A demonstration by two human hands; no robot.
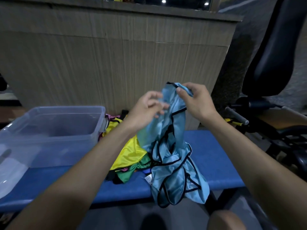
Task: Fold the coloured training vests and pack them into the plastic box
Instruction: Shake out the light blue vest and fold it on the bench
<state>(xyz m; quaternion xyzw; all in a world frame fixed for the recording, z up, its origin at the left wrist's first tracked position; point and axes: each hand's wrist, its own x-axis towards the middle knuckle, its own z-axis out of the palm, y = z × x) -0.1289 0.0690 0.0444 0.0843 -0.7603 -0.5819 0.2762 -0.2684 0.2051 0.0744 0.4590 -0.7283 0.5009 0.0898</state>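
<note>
A light blue vest (172,163) with black trim hangs crumpled above the blue bench (216,163), its lower end draped over the front edge. My right hand (196,102) pinches its top edge. My left hand (149,108) is blurred, its fingers against the cloth just left of it; whether it grips the cloth I cannot tell. A pile of yellow (131,153), green (131,171) and pink vests lies on the bench under the blue one. The clear plastic box (54,135) stands on the bench to the left with nothing visible inside.
The box's clear lid (10,171) lies at the far left. A cardboard-covered wall (116,63) rises behind the bench. A black gym machine with a padded seat (272,63) and handle stands at the right. My knees show at the bottom edge.
</note>
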